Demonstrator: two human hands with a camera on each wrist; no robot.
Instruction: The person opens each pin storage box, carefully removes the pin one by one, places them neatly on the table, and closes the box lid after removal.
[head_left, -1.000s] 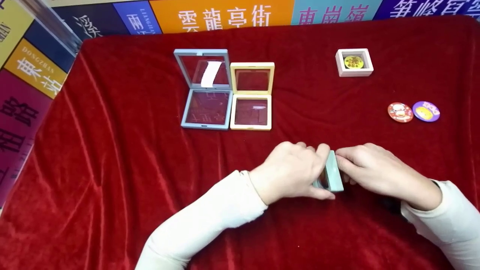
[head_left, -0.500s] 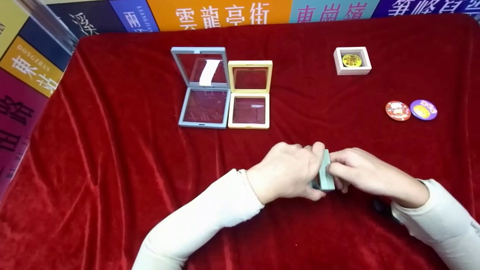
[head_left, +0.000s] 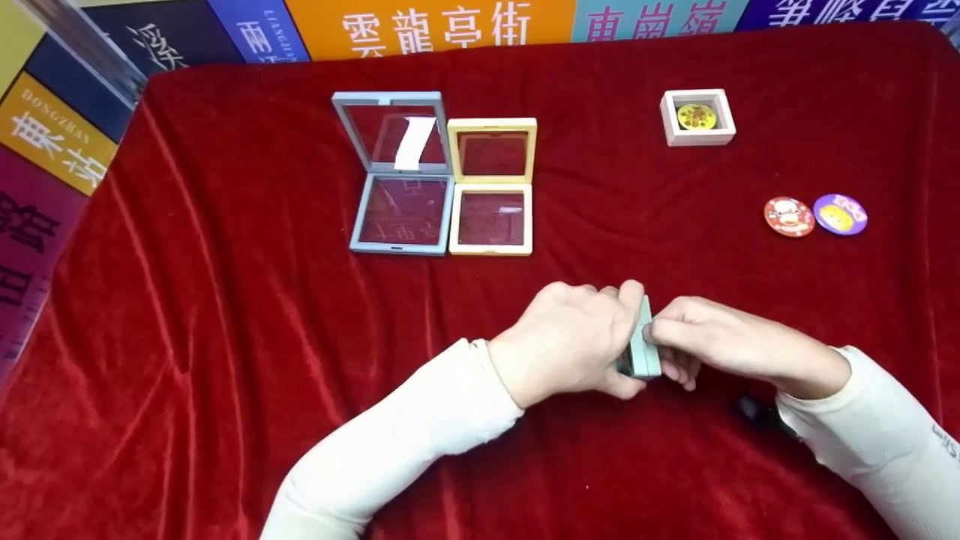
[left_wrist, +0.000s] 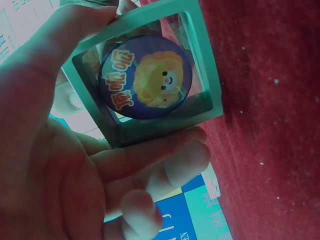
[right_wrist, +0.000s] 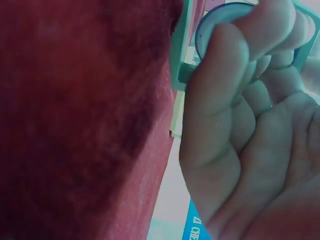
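Near the front middle in the head view, my left hand grips a mint-green display frame, standing on edge, between thumb and fingers. The left wrist view shows a dark blue round badge with a yellow cartoon animal behind the frame's clear film. On the frame's other side is my right hand, its bent thumb and fingers pinching at the frame's edge. From the right wrist view, curled fingers cover much of the frame and the badge's pale back.
A blue frame and a yellow frame stand opened side by side at back left. A white frame with a yellow badge is at back right. Red and purple badges lie on the red cloth.
The green frame's two halves have come together; the gap between them has narrowed. My right hand has moved slightly left, its thumb now on the frame's edge. The whole head view has shifted a little.
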